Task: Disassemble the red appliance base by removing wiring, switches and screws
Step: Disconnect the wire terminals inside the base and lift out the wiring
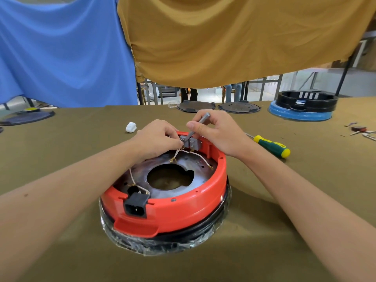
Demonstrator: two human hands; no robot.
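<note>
Between both hands' fingers (179,142) — grey switch (191,143).

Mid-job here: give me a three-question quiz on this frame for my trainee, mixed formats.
1. True or false: the green-and-yellow screwdriver is in the right hand.
2. Multiple choice: the black power socket sits on the red base at (A) the near rim, (B) the far rim, (C) the centre hole.
3. Fill in: the left hand pinches the thin ____ by the grey switch block.

Key: 1 false, it lies on the table while the right hand holds a grey metal tool; 2 A; 3 wires.
</note>
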